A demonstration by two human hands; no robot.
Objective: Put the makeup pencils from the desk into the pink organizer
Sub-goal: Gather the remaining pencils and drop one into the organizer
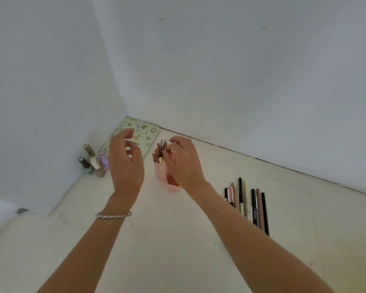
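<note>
**Pencils at the pink organizer, a row left on the surface**

While both bare forearms reach in from the near edge, the right hand [183, 160] sits over the small pink plastic organizer [164, 176], which stands upright on the off-white surface [178, 250] toward the far corner where the two pale walls meet. Its fingers [167, 152] are curled in and pinched around the upper ends of the makeup pencils standing in the organizer [162, 150] — a purple-grey one and an olive one rise highest, with cream and reddish tips lower beside them. Exactly which pencil the fingers have hold of cannot be told.

The left hand [125, 159] hovers just left of the organizer, apart from it, fingers loosely spread and half curled, holding nothing. A thin silver bracelet [113, 215] rings its wrist.

Right of the organizer, near the right forearm, a row of loose makeup pencils [247, 206] lies flat on the surface, side by side and roughly parallel — black, pink, mauve, cream and beige barrels among them.

Tucked into the far corner lies a flat green patterned case with rounded corners [145, 132], partly hidden behind the left hand. Just beside it, along the left wall, stands a small cluster of nail polish bottles [93, 161]: brown-capped, gold-capped, one lilac, one mint.
</note>
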